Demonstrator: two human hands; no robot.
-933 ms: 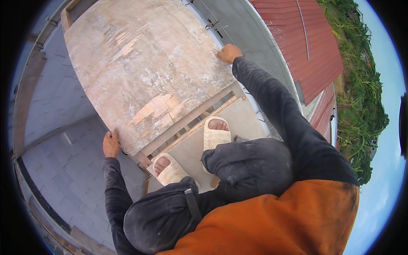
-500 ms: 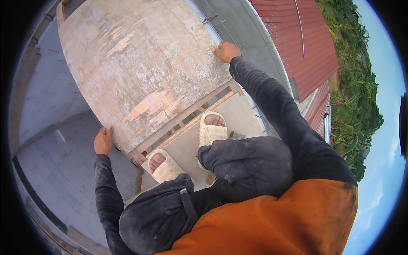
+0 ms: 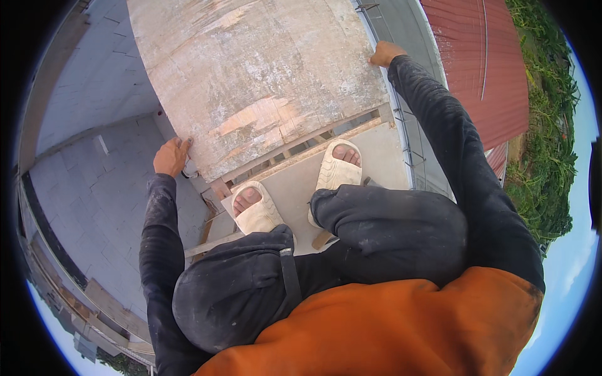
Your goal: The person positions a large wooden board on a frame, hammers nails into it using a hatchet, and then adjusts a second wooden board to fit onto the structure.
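A large weathered plywood panel (image 3: 263, 69) with pale scuffed patches spans timber pieces (image 3: 370, 118) in front of my feet. My left hand (image 3: 174, 153) has its fingers curled on the panel's left edge, near the lower corner. My right hand (image 3: 385, 53) is closed on the opposite edge, higher up. Below the panel, my cream sandals (image 3: 262, 214) rest on a smooth grey board or slab (image 3: 382, 150). I am crouched, with both knees bent between my arms.
To the left is a drop into a space with grey block walls (image 3: 113, 207). On the right are protruding steel rods (image 3: 411, 156), a grey concrete ledge (image 3: 436, 56), a red corrugated roof (image 3: 476, 75) and greenery (image 3: 539, 175) below. Timber planks (image 3: 119, 307) line the lower left edge.
The view has shifted, so panel, feet and both hands appear higher and farther right. Both hands remain on the panel's edges; whether the panel itself moved I cannot tell.
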